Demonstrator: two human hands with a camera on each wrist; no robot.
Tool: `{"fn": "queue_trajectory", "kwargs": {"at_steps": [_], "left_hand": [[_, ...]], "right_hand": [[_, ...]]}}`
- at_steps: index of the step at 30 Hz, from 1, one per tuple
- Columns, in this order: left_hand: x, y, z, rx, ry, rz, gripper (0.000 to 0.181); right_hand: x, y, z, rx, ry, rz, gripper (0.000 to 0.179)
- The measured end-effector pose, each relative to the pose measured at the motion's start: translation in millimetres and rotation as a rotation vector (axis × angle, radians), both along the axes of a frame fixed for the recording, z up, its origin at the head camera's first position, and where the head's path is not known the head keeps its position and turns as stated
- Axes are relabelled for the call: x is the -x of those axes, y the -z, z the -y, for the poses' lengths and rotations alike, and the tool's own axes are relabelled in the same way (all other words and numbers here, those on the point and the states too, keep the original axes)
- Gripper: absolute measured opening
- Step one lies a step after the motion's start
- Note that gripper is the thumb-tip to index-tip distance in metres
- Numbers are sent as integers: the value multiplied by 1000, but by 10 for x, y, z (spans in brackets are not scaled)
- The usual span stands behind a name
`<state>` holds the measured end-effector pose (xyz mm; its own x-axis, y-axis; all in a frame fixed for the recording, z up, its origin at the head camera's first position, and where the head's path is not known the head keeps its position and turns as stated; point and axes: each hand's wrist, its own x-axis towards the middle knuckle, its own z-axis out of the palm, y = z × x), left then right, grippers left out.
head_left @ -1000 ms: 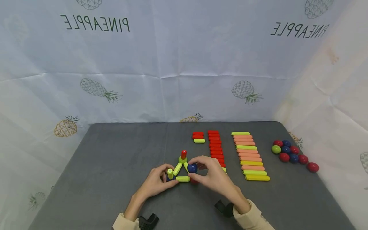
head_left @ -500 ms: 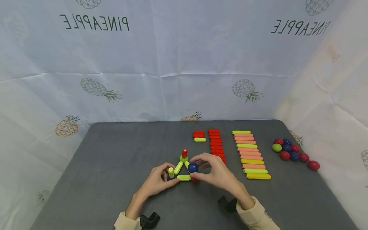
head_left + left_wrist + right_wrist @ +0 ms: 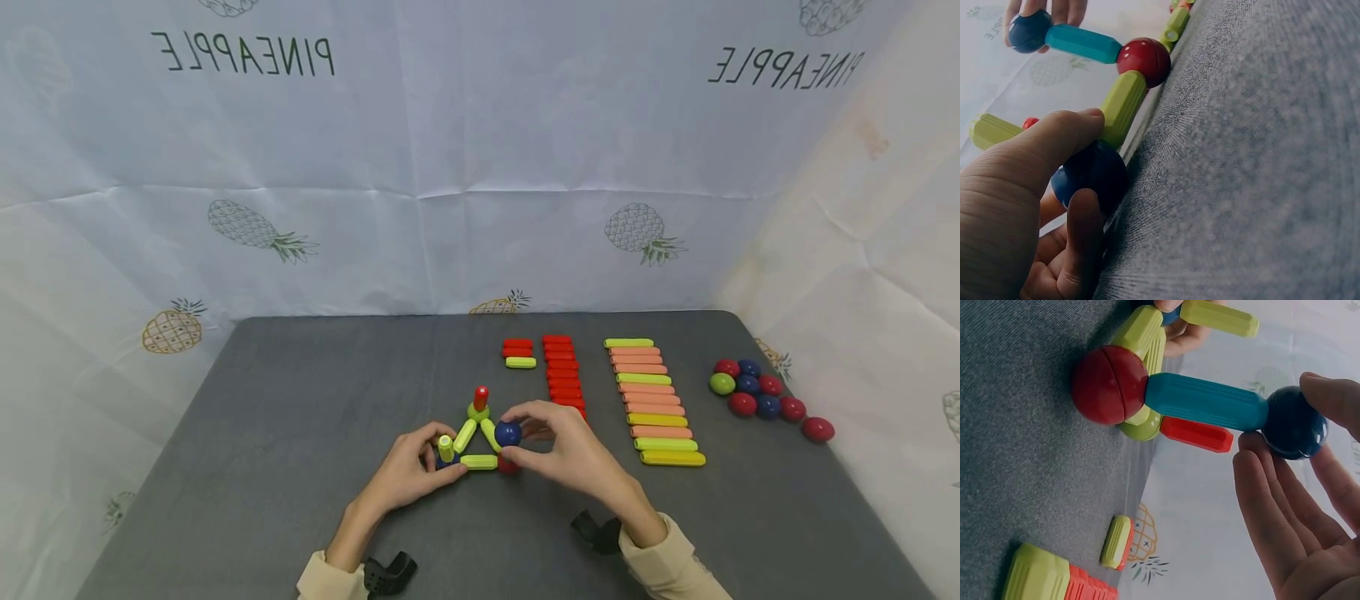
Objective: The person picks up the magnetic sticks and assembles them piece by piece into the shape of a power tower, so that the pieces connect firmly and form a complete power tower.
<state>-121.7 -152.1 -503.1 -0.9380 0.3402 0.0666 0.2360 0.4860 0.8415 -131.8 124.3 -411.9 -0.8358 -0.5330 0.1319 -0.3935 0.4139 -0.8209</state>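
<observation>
A triangle of yellow-green magnetic rods joins three balls on the table. My left hand grips the dark blue ball at the left corner, where a yellow-green rod stands up. At the far corner, a red rod rises from a green ball. The red ball at the right corner bears an upright teal rod, hidden from the head view. My right hand pinches another dark blue ball on the teal rod's top end.
Short red rods lie in a column behind my right hand, with a small group of red and yellow-green rods beside them. Longer orange, yellow and yellow-green rods form another column to the right. Several loose balls sit at the far right.
My right hand and its blue ball have shifted slightly right, showing more of the red ball below. My left hand keeps its hold on the left corner.
</observation>
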Motion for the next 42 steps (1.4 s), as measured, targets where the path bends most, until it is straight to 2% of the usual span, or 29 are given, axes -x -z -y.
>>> {"fn": "queue_trajectory", "kwargs": {"at_steps": [5, 7, 9, 11, 14, 16, 17, 19, 23, 26, 35, 39, 42], "left_hand": [[0, -8, 19, 2, -9, -1, 38], [-4, -8, 21, 4, -8, -3, 38], [-7, -8, 18, 2, -1, -5, 38], [-10, -10, 16, -3, 6, -4, 39], [-11, -11, 12, -10, 5, -4, 39], [-10, -12, 12, -11, -2, -4, 38], [-10, -12, 11, -11, -4, -5, 38], [-12, -15, 9, -14, -2, -6, 38], [-11, -14, -1, -16, 7, 2, 39], [-8, -11, -7, -11, 2, 5, 39], [-7, 19, -12, -21, 14, 3, 40], [-6, 12, -5, -21, 11, -6, 40], [-5, 4, 5, -22, 11, -24, 39]], "right_hand": [[-2, -14, -21, -4, -2, 14, 41], [9, -29, -93, -14, 13, -30, 44], [45, -64, -261, -18, 73, -88, 46], [122, -116, -540, -49, 200, -169, 45], [317, -140, -1117, -130, 447, -286, 40], [459, -82, -1533, -235, 587, -327, 40], [523, -22, -1731, -287, 629, -337, 41], [613, 115, -2072, -386, 668, -314, 42], [676, 360, -2484, -521, 641, -183, 49], [676, 436, -2570, -552, 638, -113, 55], [576, 448, -2559, -552, 742, -38, 59], [535, 380, -2529, -527, 781, -69, 57], [483, 216, -2354, -467, 824, -144, 51]]}}
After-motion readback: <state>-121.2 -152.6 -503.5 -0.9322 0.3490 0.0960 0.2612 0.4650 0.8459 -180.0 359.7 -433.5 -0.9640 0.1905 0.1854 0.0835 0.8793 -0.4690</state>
